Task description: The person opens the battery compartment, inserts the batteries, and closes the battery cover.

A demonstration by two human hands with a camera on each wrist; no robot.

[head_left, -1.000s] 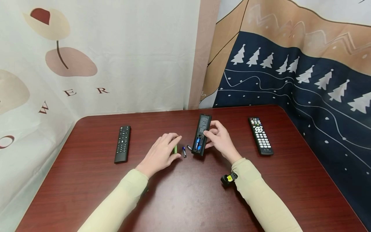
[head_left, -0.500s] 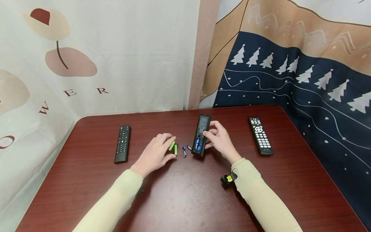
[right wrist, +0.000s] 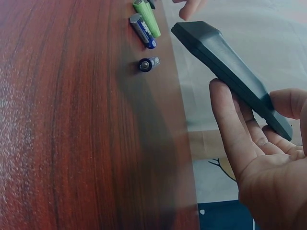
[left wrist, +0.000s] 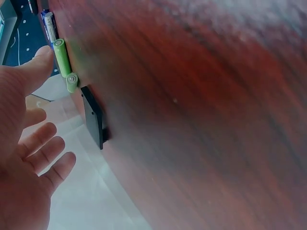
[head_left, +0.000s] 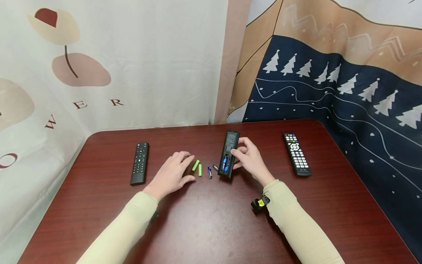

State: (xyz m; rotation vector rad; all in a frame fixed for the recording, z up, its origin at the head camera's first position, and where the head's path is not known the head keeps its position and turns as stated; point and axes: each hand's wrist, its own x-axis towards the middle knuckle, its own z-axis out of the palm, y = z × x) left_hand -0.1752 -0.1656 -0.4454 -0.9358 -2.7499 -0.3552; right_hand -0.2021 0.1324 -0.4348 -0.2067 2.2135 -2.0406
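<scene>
My right hand (head_left: 252,162) grips a black remote control (head_left: 232,141) between thumb and fingers, raised over the table with its back facing me. Its battery compartment is uncovered, and blue batteries (head_left: 225,164) lie inside. To its left are two loose dark-blue and silver batteries, one nearer (head_left: 210,172) and one beside the remote's lower end (head_left: 215,168). Two green batteries (head_left: 196,165) lie farther left. My left hand (head_left: 169,176) hovers just left of these, fingers spread and holding nothing. In the left wrist view a flat black cover piece (left wrist: 93,117) lies by that hand; the hand hides it in the head view.
A second black remote (head_left: 139,164) lies at the left of the brown table (head_left: 211,227). At the right is a third remote with white buttons (head_left: 296,155). Patterned cloths (head_left: 165,66) hang behind the table's far edge.
My left hand has drawn back leftward from the batteries, bringing both green ones into full view on the table. My right hand and its remote have stayed in place.
</scene>
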